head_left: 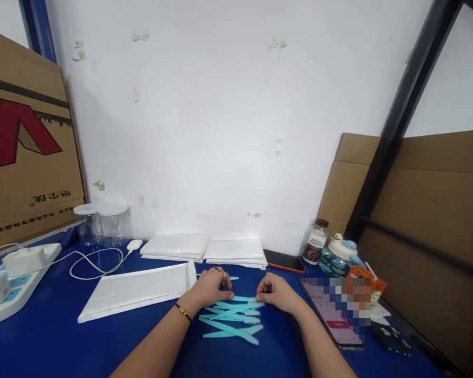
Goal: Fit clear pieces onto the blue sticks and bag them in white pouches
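Several slim turquoise eyebrow razors (232,317) lie criss-crossed in a loose row on the blue tabletop, in front of me. My right hand (276,292) pinches the right end of the farthest razor in this row (244,298), its other fingers curled. At that razor's left end is my left hand (212,286), thumb and fingers bent together around the tip; the exact contact is partly hidden. Another turquoise razor (234,278) shows just beyond my left fingers, mostly covered by the hand. A long white padded envelope (142,289) lies left of my left hand.
Two stacks of white envelopes (175,245) rest against the wall. A phone (286,261), a brown-capped bottle (316,241), a teal bottle (337,257) and a large lit phone (331,315) sit right. Left are clear jars (114,226) and a power strip (31,283) with a cable.
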`<action>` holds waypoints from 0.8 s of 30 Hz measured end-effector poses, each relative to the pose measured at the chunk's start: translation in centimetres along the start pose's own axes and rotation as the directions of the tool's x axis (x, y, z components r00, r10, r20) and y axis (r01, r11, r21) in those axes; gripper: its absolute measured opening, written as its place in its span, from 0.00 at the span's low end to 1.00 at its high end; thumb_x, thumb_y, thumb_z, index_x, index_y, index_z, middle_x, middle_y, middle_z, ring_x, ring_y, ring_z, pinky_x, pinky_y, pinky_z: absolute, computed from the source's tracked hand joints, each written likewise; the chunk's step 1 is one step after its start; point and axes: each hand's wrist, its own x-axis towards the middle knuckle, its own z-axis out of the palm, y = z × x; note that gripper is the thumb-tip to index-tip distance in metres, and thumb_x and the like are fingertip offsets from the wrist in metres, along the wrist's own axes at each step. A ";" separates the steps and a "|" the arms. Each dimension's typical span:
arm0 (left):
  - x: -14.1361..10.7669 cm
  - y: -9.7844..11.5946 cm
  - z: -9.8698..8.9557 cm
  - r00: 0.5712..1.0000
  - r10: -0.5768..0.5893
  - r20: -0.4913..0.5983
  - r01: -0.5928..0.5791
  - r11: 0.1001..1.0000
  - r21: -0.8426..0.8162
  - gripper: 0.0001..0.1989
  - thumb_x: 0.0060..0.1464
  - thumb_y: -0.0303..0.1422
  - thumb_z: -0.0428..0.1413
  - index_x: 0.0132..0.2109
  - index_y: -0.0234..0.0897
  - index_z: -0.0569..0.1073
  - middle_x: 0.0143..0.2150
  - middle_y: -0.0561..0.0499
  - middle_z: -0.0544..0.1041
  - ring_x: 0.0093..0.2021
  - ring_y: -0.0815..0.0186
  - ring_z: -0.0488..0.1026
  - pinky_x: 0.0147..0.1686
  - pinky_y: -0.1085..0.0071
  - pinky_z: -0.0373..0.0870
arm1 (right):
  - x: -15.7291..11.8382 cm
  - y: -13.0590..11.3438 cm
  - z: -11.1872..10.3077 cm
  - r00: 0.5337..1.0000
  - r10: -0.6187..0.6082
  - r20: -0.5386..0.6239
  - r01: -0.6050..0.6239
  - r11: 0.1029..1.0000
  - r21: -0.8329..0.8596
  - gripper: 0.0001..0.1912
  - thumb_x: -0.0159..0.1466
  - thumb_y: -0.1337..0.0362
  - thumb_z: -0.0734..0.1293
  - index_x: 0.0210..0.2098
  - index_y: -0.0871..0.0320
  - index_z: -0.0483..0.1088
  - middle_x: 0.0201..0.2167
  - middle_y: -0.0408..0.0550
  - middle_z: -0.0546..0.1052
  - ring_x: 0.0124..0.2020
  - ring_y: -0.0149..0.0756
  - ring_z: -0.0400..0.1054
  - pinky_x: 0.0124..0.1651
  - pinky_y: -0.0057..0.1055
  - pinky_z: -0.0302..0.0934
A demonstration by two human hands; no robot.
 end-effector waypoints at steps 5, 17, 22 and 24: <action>0.3 0.1 0.8 0.998 -0.009 0.062 0.011 1.000 -0.017 0.07 0.43 0.37 0.57 0.31 0.43 0.75 0.35 0.54 0.73 0.36 0.67 0.68 0.34 0.76 0.59 | -0.1 -0.9 0.9 0.998 0.007 0.055 -0.007 1.000 -0.003 0.07 0.49 0.61 0.70 0.25 0.59 0.73 0.27 0.44 0.69 0.28 0.30 0.63 0.30 0.24 0.56; 0.2 -2.4 -2.0 0.976 -0.205 -0.065 0.207 0.978 0.027 0.05 0.45 0.34 0.54 0.30 0.41 0.74 0.30 0.55 0.76 0.32 0.69 0.70 0.32 0.74 0.58 | 0.4 3.1 -1.3 0.988 0.120 -0.094 -0.120 0.993 0.009 0.08 0.49 0.61 0.69 0.22 0.60 0.71 0.22 0.44 0.72 0.24 0.31 0.63 0.27 0.25 0.55; -0.1 -2.9 -2.4 0.969 -0.185 -0.161 0.200 0.976 0.082 0.10 0.42 0.36 0.57 0.36 0.43 0.74 0.36 0.53 0.75 0.40 0.65 0.69 0.36 0.73 0.59 | -0.3 2.4 -2.3 0.987 0.061 -0.147 -0.064 0.998 -0.016 0.08 0.49 0.61 0.69 0.27 0.59 0.73 0.29 0.45 0.73 0.30 0.33 0.65 0.32 0.26 0.57; -0.3 -2.1 -2.1 0.979 -0.131 -0.159 0.136 0.990 0.022 0.12 0.44 0.39 0.56 0.37 0.41 0.73 0.36 0.53 0.74 0.39 0.65 0.69 0.36 0.73 0.60 | -0.7 0.9 -2.1 0.999 -0.029 -0.044 0.030 0.999 0.031 0.09 0.51 0.59 0.68 0.28 0.58 0.73 0.31 0.45 0.72 0.31 0.32 0.65 0.33 0.26 0.58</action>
